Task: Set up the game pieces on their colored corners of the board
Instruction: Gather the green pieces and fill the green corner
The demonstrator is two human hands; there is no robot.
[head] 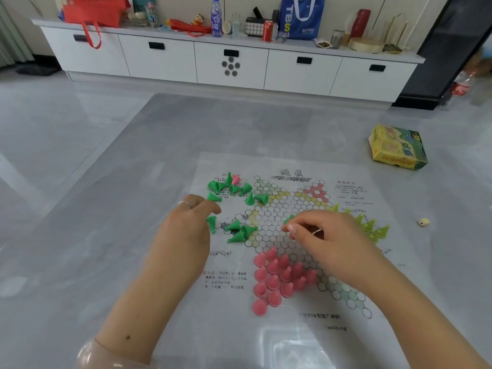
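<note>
A grey floor (106,182) holds a paper game board (292,209). The right hand (330,235) pinches a green piece (288,219) above the board's middle. The left hand (186,227), fingers curled, pinches another green piece (212,223) beside scattered green pieces (234,187). Pink pieces (277,278) stand upright, filling the near corner.

the right hand (323,237) hides part of the board (290,339) and most of a green piece (288,219).
</note>
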